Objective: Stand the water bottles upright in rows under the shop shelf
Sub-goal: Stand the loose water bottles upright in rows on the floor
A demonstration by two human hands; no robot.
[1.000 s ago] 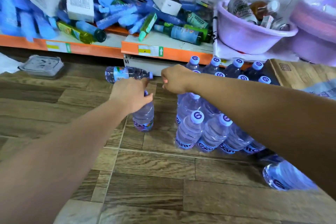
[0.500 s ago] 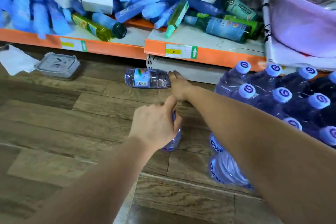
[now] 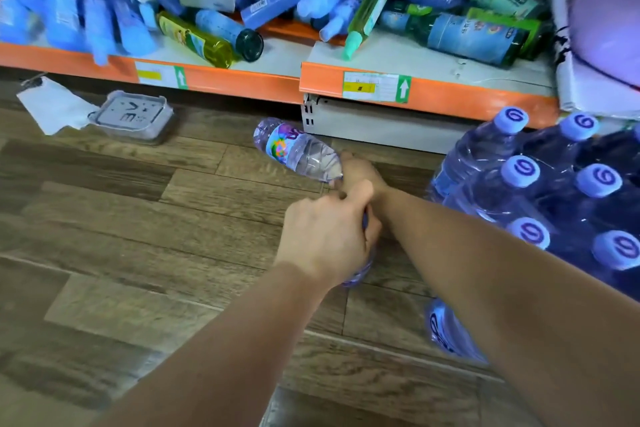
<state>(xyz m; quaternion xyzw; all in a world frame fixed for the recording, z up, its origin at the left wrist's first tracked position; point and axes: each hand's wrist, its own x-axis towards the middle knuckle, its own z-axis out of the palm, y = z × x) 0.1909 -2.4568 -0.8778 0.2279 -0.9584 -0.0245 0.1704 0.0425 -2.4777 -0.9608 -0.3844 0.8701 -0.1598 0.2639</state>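
The left hand (image 3: 325, 236) is curled down over the top of a standing bottle (image 3: 358, 276). Only a sliver of its lower body shows under the palm, so I cannot tell if it sits flat on the floor (image 3: 138, 218). Just beyond, touching the left thumb, the right hand (image 3: 360, 173) has its fingers closed at the neck of the lying bottle (image 3: 298, 149). The cap is hidden in that hand, and the base points far-left toward the shelf.

To do this step well, I judge the right hand should raise the neck and let the base swing down and settle just left of the standing one. The left hand should meanwhile steady its bottle rather than drag it. The hands crowd each other, so easing them apart first would help.

For room, bare floor lies open to the left and near. To the right the pack (image 3: 519, 170) of capped bottles stands close. On the far side are the shelf base (image 3: 381, 128) and the overhanging orange edge (image 3: 242, 80), which a rising bottle top could strike. A tub (image 3: 135, 118) and paper (image 3: 52, 104) sit well off to the far left. One more bottle (image 3: 446, 329) lies under the right forearm, where an elbow could knock it.
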